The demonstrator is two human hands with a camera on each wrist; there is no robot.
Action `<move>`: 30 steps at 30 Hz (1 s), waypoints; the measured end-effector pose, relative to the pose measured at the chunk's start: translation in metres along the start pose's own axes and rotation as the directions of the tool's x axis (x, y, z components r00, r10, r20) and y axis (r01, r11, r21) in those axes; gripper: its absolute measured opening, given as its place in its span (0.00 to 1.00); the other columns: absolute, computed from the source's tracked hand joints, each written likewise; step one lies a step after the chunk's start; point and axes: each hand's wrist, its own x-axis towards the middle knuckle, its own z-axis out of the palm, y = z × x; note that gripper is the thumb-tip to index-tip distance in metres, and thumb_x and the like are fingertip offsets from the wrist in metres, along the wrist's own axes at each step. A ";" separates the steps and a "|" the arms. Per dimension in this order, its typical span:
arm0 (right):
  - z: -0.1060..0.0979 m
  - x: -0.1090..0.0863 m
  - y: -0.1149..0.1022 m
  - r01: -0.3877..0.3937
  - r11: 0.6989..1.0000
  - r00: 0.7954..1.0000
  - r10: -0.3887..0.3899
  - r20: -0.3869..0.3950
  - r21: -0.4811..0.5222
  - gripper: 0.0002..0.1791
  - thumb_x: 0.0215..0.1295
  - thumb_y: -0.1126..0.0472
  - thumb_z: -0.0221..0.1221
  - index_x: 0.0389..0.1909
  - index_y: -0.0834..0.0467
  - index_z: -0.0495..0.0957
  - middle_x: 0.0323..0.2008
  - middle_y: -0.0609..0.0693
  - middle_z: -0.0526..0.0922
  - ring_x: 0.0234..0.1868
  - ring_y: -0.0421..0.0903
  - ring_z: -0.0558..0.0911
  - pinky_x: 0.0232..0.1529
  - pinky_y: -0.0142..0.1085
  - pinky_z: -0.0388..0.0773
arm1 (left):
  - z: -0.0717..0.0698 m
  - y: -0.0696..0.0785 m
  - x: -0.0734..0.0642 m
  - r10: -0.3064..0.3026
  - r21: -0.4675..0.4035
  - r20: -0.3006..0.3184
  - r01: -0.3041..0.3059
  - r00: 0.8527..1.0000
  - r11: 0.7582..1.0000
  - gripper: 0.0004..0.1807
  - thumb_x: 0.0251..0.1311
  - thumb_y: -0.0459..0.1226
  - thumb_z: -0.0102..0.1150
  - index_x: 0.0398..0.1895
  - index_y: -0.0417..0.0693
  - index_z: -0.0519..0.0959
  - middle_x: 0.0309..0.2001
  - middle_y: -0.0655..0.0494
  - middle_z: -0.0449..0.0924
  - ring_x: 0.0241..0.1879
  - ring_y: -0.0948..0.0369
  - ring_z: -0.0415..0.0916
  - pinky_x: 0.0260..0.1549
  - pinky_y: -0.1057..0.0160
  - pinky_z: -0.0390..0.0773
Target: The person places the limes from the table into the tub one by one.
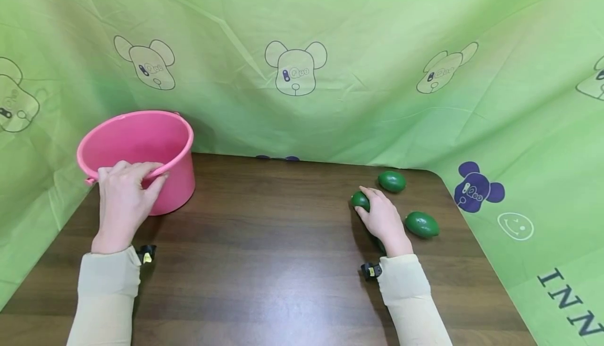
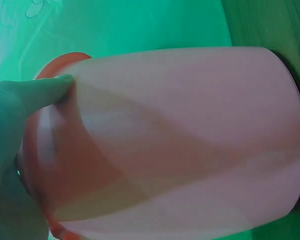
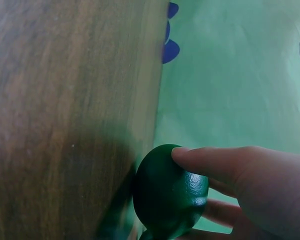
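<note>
A pink bucket (image 1: 181, 188) stands at the back left of the table. My left hand (image 1: 121, 194) grips its near rim, thumb on the outer wall and fingers over the edge. The bucket's wall (image 2: 190, 130) fills most of the left wrist view. On the right, my right hand (image 1: 381, 217) holds a glossy green lime (image 3: 165, 195) between thumb and fingers, close over the tabletop. Two more limes lie near that hand: one lime (image 1: 391, 181) behind it and another lime (image 1: 422, 224) to its right. A dark green shape (image 1: 379, 243) shows partly hidden under the right wrist.
The brown wooden table (image 1: 264, 251) has a rounded back right corner. A green cloth (image 1: 358, 115) printed with bear heads hangs behind it and along both sides. Small black camera mounts (image 1: 371, 271) sit at both wrists.
</note>
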 end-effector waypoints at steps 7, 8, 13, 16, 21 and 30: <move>0.002 -0.001 0.003 0.006 1.000 1.000 -0.006 -0.006 0.008 0.30 0.70 0.62 0.63 0.71 0.65 0.69 0.66 0.69 0.70 0.63 0.70 0.71 0.60 0.65 0.68 | 0.012 0.009 0.002 0.048 -0.078 -0.015 -0.049 0.999 0.996 0.15 0.49 0.30 0.79 0.42 0.39 0.89 0.30 0.44 0.85 0.30 0.49 0.72 0.38 0.44 0.57; 0.002 -0.001 0.003 0.007 1.000 1.000 -0.007 -0.006 0.008 0.30 0.70 0.62 0.63 0.71 0.65 0.69 0.66 0.69 0.70 0.63 0.70 0.71 0.60 0.65 0.68 | 0.013 0.011 0.002 0.057 -0.086 -0.017 -0.059 0.998 0.995 0.16 0.48 0.29 0.79 0.42 0.39 0.89 0.30 0.44 0.85 0.30 0.49 0.72 0.38 0.44 0.57; 0.002 0.000 0.004 0.007 1.000 1.000 -0.007 -0.016 0.012 0.30 0.71 0.62 0.63 0.71 0.65 0.69 0.66 0.68 0.70 0.63 0.70 0.71 0.59 0.66 0.68 | 0.020 0.018 0.002 0.102 -0.114 -0.027 -0.105 0.994 0.988 0.17 0.45 0.29 0.80 0.42 0.39 0.89 0.30 0.45 0.86 0.29 0.50 0.72 0.36 0.45 0.58; 0.002 0.000 0.004 0.011 1.000 1.000 -0.010 -0.028 0.017 0.30 0.70 0.62 0.63 0.71 0.65 0.70 0.66 0.68 0.70 0.63 0.70 0.71 0.59 0.66 0.68 | 0.022 0.023 0.002 0.120 -0.131 -0.033 -0.124 0.992 0.984 0.18 0.44 0.29 0.81 0.42 0.40 0.89 0.30 0.45 0.86 0.29 0.50 0.72 0.35 0.46 0.58; 0.001 0.000 0.003 0.018 0.999 0.999 -0.018 -0.027 0.027 0.30 0.71 0.62 0.63 0.71 0.64 0.69 0.67 0.68 0.69 0.64 0.70 0.71 0.60 0.65 0.67 | 0.025 0.031 0.002 0.142 -0.152 -0.025 -0.144 0.990 0.978 0.18 0.43 0.29 0.81 0.42 0.41 0.89 0.30 0.47 0.86 0.28 0.50 0.71 0.35 0.46 0.58; 0.001 -0.005 0.001 0.034 0.998 0.999 -0.031 -0.041 0.057 0.30 0.71 0.62 0.63 0.72 0.64 0.68 0.67 0.67 0.69 0.64 0.68 0.71 0.61 0.64 0.68 | 0.032 0.046 0.001 0.196 -0.184 0.000 -0.193 0.981 0.964 0.20 0.43 0.30 0.81 0.44 0.45 0.89 0.28 0.50 0.86 0.27 0.53 0.70 0.34 0.49 0.59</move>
